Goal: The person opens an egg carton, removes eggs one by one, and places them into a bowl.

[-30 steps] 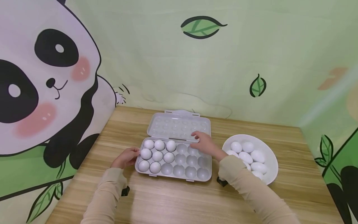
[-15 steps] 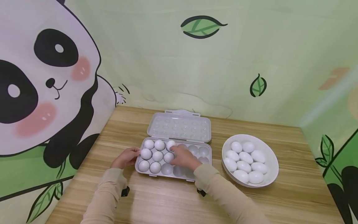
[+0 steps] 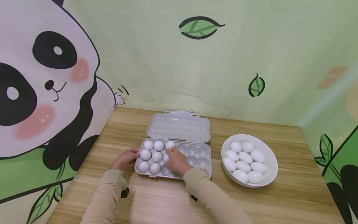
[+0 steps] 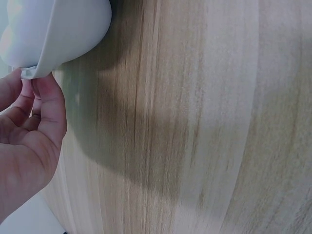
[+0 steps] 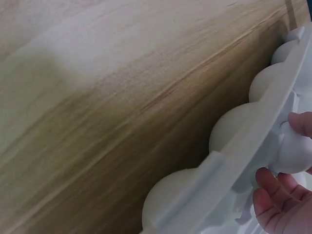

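An opened grey-white plastic egg box [image 3: 173, 177] lies on the table, its lid [image 3: 179, 127] folded back. White eggs [image 3: 157, 157] fill the left part of its cups; several cups at the right are vacant. My left hand [image 3: 126, 158] pinches the box's left rim between thumb and fingers, and the left wrist view shows this grip on the rim [image 4: 30, 72]. My right hand [image 3: 178, 160] is over the box's middle, thumb and fingers around an egg [image 5: 294, 152] in the middle row. In the head view that hand hides most of this egg.
Right of the egg box stands a white bowl [image 3: 272, 168] holding several white eggs. The wooden table [image 3: 302, 186] meets a green wall cloth [image 3: 156, 62] printed with leaves and a panda.
My right hand has moved left from the box's right side, near the hinge, onto the egg in the middle row. The left hand has stayed on the rim.
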Demonstrator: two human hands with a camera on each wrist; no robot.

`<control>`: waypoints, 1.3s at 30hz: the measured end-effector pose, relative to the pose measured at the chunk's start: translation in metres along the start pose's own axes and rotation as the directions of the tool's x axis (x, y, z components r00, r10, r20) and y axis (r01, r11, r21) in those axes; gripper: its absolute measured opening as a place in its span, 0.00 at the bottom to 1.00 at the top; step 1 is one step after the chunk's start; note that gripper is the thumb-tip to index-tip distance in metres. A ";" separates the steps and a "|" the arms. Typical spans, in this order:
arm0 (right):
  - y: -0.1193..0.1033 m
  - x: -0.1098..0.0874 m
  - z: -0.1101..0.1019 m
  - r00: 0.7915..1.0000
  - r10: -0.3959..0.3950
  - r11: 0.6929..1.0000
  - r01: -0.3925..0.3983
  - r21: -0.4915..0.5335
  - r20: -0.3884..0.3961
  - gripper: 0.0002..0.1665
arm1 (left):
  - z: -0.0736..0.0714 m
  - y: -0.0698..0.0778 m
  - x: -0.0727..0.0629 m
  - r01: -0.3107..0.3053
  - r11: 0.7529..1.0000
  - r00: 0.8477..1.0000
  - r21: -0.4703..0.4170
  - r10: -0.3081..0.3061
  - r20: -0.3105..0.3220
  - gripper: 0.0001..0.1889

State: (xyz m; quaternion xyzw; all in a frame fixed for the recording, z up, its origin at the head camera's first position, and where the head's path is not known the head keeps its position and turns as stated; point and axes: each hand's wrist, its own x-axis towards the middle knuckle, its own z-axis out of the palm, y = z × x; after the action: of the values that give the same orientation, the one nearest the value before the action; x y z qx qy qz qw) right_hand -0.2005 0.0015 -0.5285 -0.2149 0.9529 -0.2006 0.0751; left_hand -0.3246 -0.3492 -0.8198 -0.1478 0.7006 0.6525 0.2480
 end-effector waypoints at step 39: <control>0.036 -0.022 -0.090 0.950 0.093 0.473 -0.306 0.826 0.298 0.21 | 0.002 0.001 -0.001 -0.001 1.000 1.000 0.006 0.002 -0.010 0.27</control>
State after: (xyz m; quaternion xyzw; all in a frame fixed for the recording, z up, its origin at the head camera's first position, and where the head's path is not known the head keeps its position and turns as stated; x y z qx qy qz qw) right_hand -0.2151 0.0726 -0.4606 -0.0551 0.7285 -0.6153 0.2960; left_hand -0.3241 -0.3477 -0.8187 -0.1498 0.7040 0.6498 0.2444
